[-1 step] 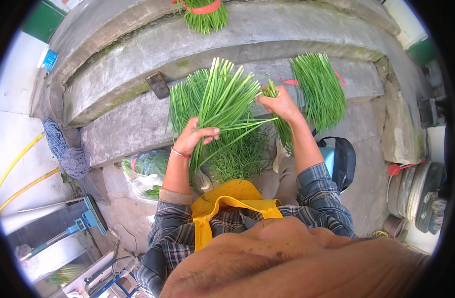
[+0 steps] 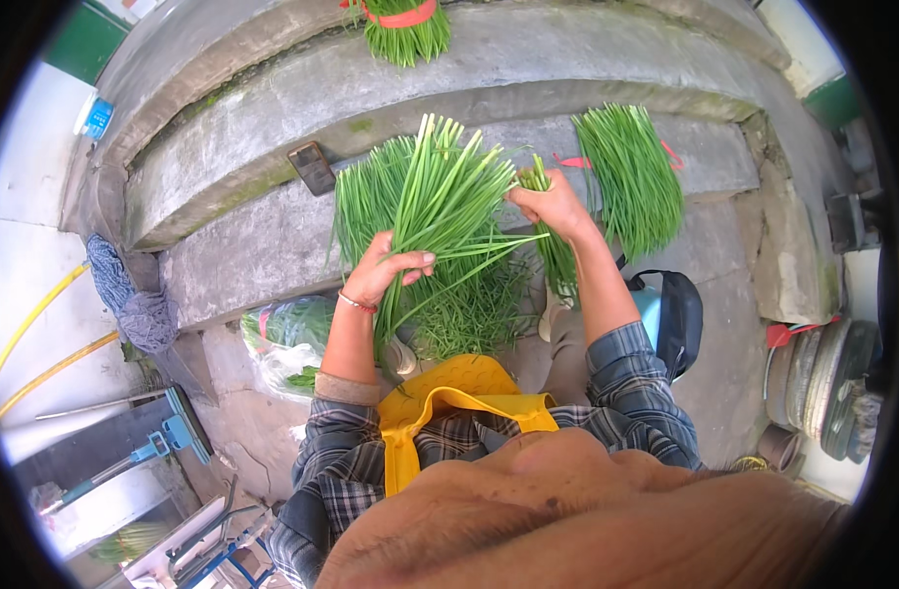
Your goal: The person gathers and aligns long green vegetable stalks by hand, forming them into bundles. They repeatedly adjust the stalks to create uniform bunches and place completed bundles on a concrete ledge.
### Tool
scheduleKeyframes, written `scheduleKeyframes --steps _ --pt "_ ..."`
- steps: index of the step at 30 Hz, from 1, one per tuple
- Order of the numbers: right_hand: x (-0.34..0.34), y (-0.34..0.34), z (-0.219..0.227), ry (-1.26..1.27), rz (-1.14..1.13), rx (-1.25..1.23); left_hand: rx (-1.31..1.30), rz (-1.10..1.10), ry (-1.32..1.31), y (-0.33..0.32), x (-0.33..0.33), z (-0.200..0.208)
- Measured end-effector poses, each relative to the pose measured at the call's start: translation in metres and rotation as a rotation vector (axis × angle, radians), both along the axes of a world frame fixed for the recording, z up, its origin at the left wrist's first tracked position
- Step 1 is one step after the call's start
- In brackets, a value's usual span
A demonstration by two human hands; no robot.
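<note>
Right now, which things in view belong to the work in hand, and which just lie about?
Seem to belong:
- large green bunch in left hand
- smaller bunch in right hand
- green stalks behind
- green bundle with red tie

Seem just lying about:
- phone
- blue-grey fabric

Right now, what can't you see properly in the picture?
All in the head view:
Bunch: its middle is covered by the right hand.
Left hand: some fingers are behind the stalks.
Left shoe: mostly hidden by the apron and leaves.
Top bundle: cut off by the upper edge.
Phone: too small to make out its screen.
Bag: plastic blurs what's inside.
</note>
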State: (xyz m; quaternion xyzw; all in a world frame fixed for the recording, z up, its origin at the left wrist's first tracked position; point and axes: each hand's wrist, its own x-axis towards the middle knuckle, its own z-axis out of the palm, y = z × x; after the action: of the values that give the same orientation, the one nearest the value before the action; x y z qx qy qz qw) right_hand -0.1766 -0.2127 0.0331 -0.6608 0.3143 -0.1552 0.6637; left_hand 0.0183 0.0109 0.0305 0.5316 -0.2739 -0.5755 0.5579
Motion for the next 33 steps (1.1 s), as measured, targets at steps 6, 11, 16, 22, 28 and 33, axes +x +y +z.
scheduleKeyframes --steps 6,11,16,22,28,33 --pt "0.006 0.004 -0.001 -0.131 -0.202 0.168 -0.005 0.038 0.011 -0.002 -0.005 0.002" --pt "0.004 -0.01 -0.001 -0.49 -0.485 0.407 -0.013 0.138 0.119 0.002 -0.003 -0.001" --pt "0.006 0.003 -0.011 -0.09 -0.177 -0.078 -0.047 0.211 0.15 -0.001 0.001 -0.007" --pt "0.018 0.022 0.004 -0.041 -0.177 0.173 -0.097 0.129 -0.051 -0.002 -0.003 -0.003" --pt "-0.005 0.002 0.007 -0.461 -0.116 0.536 -0.058 0.071 0.127 0.004 0.005 0.001" --pt "-0.003 -0.007 0.004 -0.499 -0.274 0.455 -0.074 0.088 0.206 0.006 0.0 0.002"
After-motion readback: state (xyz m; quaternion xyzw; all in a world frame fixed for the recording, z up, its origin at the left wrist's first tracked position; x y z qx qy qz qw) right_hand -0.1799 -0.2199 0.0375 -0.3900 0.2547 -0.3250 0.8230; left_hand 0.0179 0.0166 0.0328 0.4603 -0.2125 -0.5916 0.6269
